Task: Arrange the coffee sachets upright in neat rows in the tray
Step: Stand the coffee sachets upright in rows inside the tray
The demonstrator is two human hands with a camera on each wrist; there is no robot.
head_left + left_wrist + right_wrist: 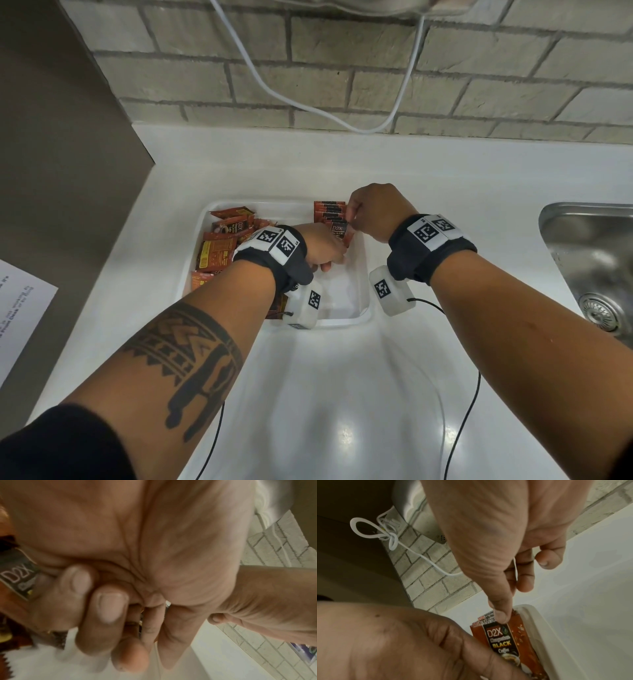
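So from the head cam, the white tray (363, 274) sits on the tabletop (445, 178) with loose sachets (222, 246) piled at its left end and an upright row (329, 214) at the far right, both hands over it. Left wrist cam: left hand (154, 547) fingers (109, 607) curled, holding a D2X sachet (17, 580). Right wrist cam: right hand (505, 527) pinches the front sachet (505, 639) by its top, just beside the tray wall.

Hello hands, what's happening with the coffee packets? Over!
Both hands on front sachet of upright row: right hand pinches top, left hand steadies. Loose sachets heaped at tray left side. Nothing blocking.
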